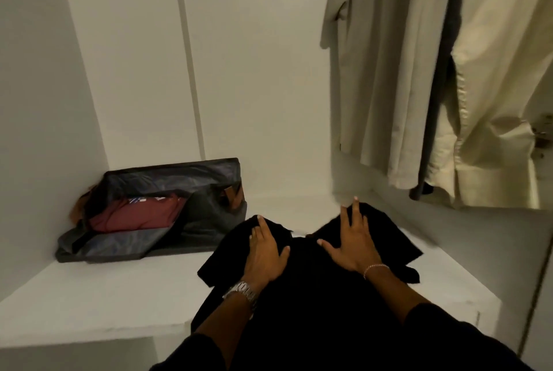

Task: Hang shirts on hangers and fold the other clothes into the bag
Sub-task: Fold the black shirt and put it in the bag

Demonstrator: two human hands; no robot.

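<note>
A black garment lies spread on the white shelf in front of me, its lower part hanging over the front edge. My left hand presses flat on its left upper part, fingers straight. My right hand lies flat on its right upper part, fingers spread. An open dark grey bag sits at the back left of the shelf, with a folded maroon garment inside it.
Beige and cream shirts hang at the upper right, with a dark garment between them. White wardrobe walls close the back and left side. A door hinge shows at the right edge.
</note>
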